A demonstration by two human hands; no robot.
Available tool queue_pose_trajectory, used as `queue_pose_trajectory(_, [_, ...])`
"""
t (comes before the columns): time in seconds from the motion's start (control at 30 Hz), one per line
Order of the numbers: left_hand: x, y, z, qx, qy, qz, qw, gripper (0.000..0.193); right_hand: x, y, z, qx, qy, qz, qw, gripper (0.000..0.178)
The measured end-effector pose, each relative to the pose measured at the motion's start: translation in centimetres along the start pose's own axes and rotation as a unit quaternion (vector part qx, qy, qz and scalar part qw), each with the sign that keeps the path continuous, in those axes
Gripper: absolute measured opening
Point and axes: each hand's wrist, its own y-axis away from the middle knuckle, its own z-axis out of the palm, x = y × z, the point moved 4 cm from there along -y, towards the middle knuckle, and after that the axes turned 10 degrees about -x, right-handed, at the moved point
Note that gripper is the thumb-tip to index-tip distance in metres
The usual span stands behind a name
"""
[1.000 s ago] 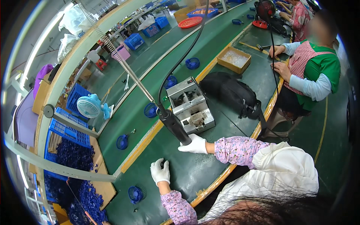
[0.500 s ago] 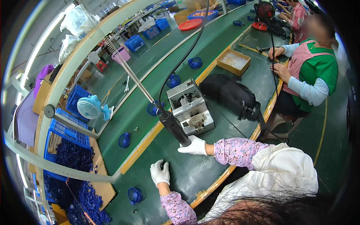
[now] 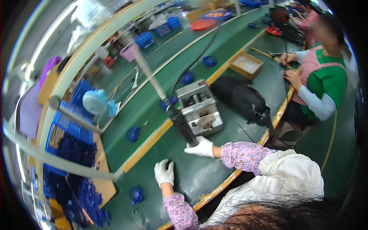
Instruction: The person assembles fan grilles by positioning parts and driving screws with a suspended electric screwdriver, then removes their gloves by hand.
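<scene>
My right hand (image 3: 200,147), in a white glove, is closed around the lower end of a black electric screwdriver (image 3: 181,124). The tool hangs tilted from a coiled spring (image 3: 147,71), and a black cable rises from it. Beside it on the green bench stands a metal machine (image 3: 201,109) with an open top. My left hand (image 3: 164,174), gloved too, rests over the bench with its fingers curled. Something small and dark shows at its fingertips, too blurred to name. Nearest to it lies a small blue plastic basket (image 3: 136,194).
A black bag (image 3: 243,99) and a cardboard box of clear pieces (image 3: 246,64) lie right of the machine. A co-worker (image 3: 324,76) sits at the bench's right. Several blue baskets ride the green belt (image 3: 153,115). At left are a blue crate (image 3: 74,119) and heaped dark-blue parts (image 3: 92,201).
The whole view has shifted slightly and blurred. Blue baskets on the belt sit a little farther toward the upper right. Both hands keep nearly the same pose, the right one still gripping the electric screwdriver.
</scene>
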Motion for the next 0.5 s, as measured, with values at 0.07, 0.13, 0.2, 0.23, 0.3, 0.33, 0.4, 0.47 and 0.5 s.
queue_pose_trajectory(0.07, [-0.8,0.3,-0.4,0.018,0.014,0.003,1.0,0.027,-0.3,-0.5,0.8,-0.025,0.005,0.016,1.0,0.026])
queue_pose_trajectory(0.13, [0.0,-0.5,-0.2,0.001,0.031,0.024,0.999,0.027,-0.6,-0.4,0.1,-0.003,0.011,0.018,1.0,0.022])
queue_pose_trajectory(0.2, [0.0,-0.8,-0.5,-0.007,0.032,0.018,0.999,0.027,-1.7,0.0,0.3,0.033,-0.006,0.01,0.999,0.017])
queue_pose_trajectory(0.23, [0.4,-0.9,-0.4,0.005,0.018,0.023,1.0,0.027,-1.1,0.0,-0.1,0.03,-0.029,0.014,0.999,0.014])
queue_pose_trajectory(0.3, [0.6,-1.0,-0.7,-0.02,0.033,0.003,0.999,0.027,-0.5,-0.1,-0.1,-0.01,-0.124,0.008,0.992,0.013])
queue_pose_trajectory(0.33, [0.5,-1.0,-0.6,-0.009,0.033,0.006,0.999,0.027,0.2,-0.3,-0.4,-0.009,-0.125,-0.002,0.992,0.013])
queue_pose_trajectory(0.4, [0.5,-0.7,-0.5,0.007,0.036,0.006,0.999,0.024,0.7,-0.4,-0.6,0.007,-0.126,-0.003,0.992,0.013])
queue_pose_trajectory(0.47, [0.5,-0.3,-0.8,0.004,0.045,-0.011,0.999,0.022,0.6,-0.3,-0.2,0.006,-0.113,-0.026,0.993,0.013])
queue_pose_trajectory(0.5, [0.4,0.0,-0.9,0.011,0.044,-0.011,0.999,0.022,0.7,-0.3,0.0,0.0,-0.125,-0.027,0.992,0.013])
